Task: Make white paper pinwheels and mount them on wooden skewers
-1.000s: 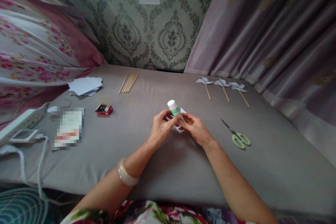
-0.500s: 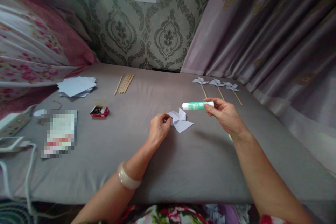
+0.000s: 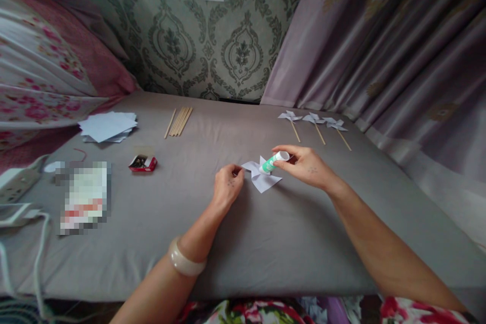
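A white paper pinwheel (image 3: 261, 181) lies in front of me on the grey cloth. My left hand (image 3: 228, 182) pinches its left blade between thumb and fingers. In my right hand (image 3: 306, 164) is a green and white glue stick (image 3: 270, 163), tilted so that its lower end meets the middle of the pinwheel. Whether that end is pressing on the paper I cannot tell exactly. Three finished-looking paper pinwheels on sticks (image 3: 313, 118) lie farther back on the right.
Several wooden sticks (image 3: 181, 121) lie at the back, left of centre. A stack of white paper (image 3: 108, 126), a small open red box (image 3: 143, 163) of fasteners, a blurred packet (image 3: 85, 197) and a white power strip (image 3: 18, 182) are on the left. Curtains hang on both sides.
My right hand has moved left and tipped the glue stick from level to slanted, bringing its end onto the pinwheel's centre. My left hand still holds the blade.
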{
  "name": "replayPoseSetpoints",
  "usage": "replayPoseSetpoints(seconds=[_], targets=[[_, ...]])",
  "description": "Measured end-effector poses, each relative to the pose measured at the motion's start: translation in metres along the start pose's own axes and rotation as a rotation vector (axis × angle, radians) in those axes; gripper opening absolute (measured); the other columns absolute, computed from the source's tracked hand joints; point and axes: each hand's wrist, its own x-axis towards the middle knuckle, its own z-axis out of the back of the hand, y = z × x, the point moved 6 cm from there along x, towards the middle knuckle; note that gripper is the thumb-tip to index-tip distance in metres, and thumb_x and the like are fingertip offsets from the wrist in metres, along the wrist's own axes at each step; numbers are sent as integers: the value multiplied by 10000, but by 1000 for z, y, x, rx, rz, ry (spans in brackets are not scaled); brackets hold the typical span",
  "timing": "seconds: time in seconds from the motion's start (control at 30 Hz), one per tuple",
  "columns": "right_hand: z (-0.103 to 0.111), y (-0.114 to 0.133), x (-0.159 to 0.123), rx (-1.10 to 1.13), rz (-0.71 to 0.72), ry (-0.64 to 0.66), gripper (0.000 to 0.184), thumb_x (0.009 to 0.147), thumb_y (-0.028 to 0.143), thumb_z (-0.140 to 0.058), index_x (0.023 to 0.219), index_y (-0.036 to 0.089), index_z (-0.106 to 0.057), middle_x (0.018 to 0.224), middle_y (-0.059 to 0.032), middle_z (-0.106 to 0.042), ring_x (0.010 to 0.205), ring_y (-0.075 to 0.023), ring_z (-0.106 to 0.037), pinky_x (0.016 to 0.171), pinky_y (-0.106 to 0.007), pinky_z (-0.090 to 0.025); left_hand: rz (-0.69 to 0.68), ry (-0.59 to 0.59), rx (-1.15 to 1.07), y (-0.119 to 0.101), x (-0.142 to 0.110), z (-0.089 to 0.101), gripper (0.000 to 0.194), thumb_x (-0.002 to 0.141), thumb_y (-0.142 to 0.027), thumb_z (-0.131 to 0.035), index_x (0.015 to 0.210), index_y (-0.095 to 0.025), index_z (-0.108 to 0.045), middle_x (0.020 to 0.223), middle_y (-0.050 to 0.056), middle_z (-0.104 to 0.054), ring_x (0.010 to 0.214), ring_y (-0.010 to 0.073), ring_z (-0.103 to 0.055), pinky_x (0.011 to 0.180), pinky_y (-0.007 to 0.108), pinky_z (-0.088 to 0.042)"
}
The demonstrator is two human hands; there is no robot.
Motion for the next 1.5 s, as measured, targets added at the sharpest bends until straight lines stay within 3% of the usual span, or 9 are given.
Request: replayPoseSetpoints(seconds=[0.27, 0.4, 0.5, 0.6, 1.13, 1.5], targets=[[-9, 8, 5, -34, 128, 122, 292, 783, 282, -627, 1060, 233, -708, 1012, -34, -719, 734, -166, -636, 722, -290, -490, -75, -7, 12, 1, 2, -3, 228, 815, -245, -532, 871, -144, -728, 730, 67, -689, 667, 168, -601, 629, 271, -430], [-13, 10, 7, -31, 159, 158, 309, 789, 255, -620, 1086, 232, -701, 1045, -38, -716, 750, -160, -639, 751, -288, -493, -259, 56, 34, -7, -2, -11, 214, 822, -204, -538, 904, -146, -727, 807, 72, -685, 703, 156, -599, 704, 276, -459], [-16, 13, 9, -42, 203, 180, 309, 794, 231, -617, 1092, 229, -698, 1061, -39, -712, 813, -168, -647, 779, -284, -488, -414, 95, 123, -12, -7, -19, 231, 824, -178, -549, 976, -166, -722, 914, 88, -683, 848, 193, -601, 820, 317, -460], [-20, 14, 10, -55, 236, 211, 311, 792, 212, -620, 1093, 230, -697, 1065, -41, -712, 868, -180, -653, 798, -284, -484, -482, 138, 228, -13, -11, -25, 250, 841, -184, -540, 1017, -197, -717, 994, 86, -677, 946, 229, -575, 866, 352, -455], [-23, 12, 19, -159, 180, 185, 319, 790, 265, -626, 1097, 212, -698, 974, -52, -731, 734, -175, -647, 750, -287, -477, -510, 182, 360, -14, -15, -29, 249, 873, -208, -507, 1015, -190, -711, 1016, 84, -645, 956, 240, -530, 861, 363, -463], [-30, 23, 17, -55, 327, 333, 352, 831, 154, -557, 1165, 205, -654, 1085, -74, -694, 975, -203, -629, 845, -303, -463, -562, 185, 425, -16, -18, -31, 256, 890, -213, -474, 1000, -188, -704, 1022, 85, -638, 943, 238, -522, 862, 362, -461]])
